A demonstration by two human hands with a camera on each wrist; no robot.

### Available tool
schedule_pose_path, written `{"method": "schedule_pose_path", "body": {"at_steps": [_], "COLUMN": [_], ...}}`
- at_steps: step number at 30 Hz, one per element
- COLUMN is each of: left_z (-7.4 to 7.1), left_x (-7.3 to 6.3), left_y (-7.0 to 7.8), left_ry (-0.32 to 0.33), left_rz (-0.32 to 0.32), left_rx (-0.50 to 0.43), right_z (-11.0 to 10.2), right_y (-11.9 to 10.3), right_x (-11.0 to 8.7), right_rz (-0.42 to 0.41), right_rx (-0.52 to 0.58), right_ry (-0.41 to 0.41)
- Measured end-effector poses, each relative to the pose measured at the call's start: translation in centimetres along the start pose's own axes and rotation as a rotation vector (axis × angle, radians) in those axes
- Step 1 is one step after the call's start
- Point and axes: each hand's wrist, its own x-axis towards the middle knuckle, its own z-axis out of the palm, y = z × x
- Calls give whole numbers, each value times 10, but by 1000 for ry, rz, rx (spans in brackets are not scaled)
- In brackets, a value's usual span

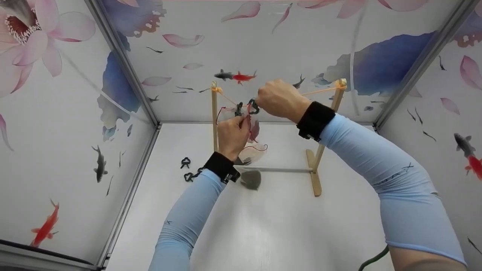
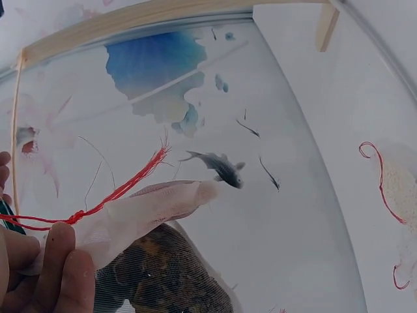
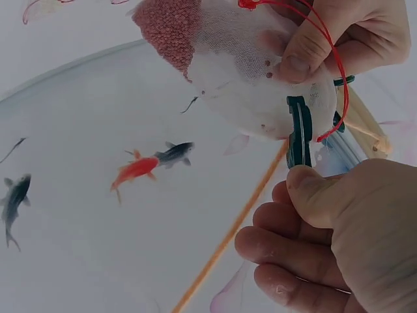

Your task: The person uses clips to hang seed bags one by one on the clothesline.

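Item 1: mesh sachet [image 3: 231, 62], white, pt. filled w/ reddish grains. We are finding it held up at the orange cord [image 1: 318, 91], toward the far edge of the bench [image 1: 286, 226], nearer the L post. Red drawstring [image 3: 345, 91] is looping over its edge.

Item 2: L hand [image 1: 232, 136]. Thumb and fingertips are pinching the sachet; the fingers we are seeing are pressing together.

Item 3: R hand [image 1: 282, 98]. Thumb and index are pinching the lower end of a green clip [image 3: 299, 134]; the other fingers are curling close together. Clip is overlapping the sachet's edge; whether it is biting, we cannot tell. A 2nd clip [image 1: 239, 108] is sitting on or nr the cord, by the L fingertips.

Item 4: wooden frame, L post [image 1: 215, 120] and R post [image 1: 320, 152] standing twd far edge of bench; cord is running btwn their tops. White rod [image 1: 280, 169] is spanning low.

Item 5: pale sachet [image 1: 253, 152] w/ red string, lying behind the rod; grey-green sachet [image 1: 251, 180], lying just in front, mid-bench.

Item 6: loose dark clips [image 1: 185, 162], lying btwn L edge of bench and frame; some are resting nr the L wrist strap [image 1: 218, 165].
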Motion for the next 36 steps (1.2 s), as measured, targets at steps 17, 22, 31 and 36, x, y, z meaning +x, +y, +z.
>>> {"method": "schedule_pose_path", "body": {"at_steps": [17, 22, 31, 36], "left_z": [-9, -15, -24, -34], "left_x": [-5, -9, -18, -27], "left_y": [-4, -8, -18, -32], "left_ry": [-74, -131, -206, -242], "left_rz": [-14, 22, 69, 88], "left_rx": [22, 35, 25, 83], "right_z": [28, 51, 96, 124], "right_y": [-3, -8, -14, -15], "right_x": [-21, -39, -76, -103], "right_rz": [-69, -151, -107, -25], "right_rx": [-13, -87, 23, 104], "right_ry": [252, 538, 547, 520]}}
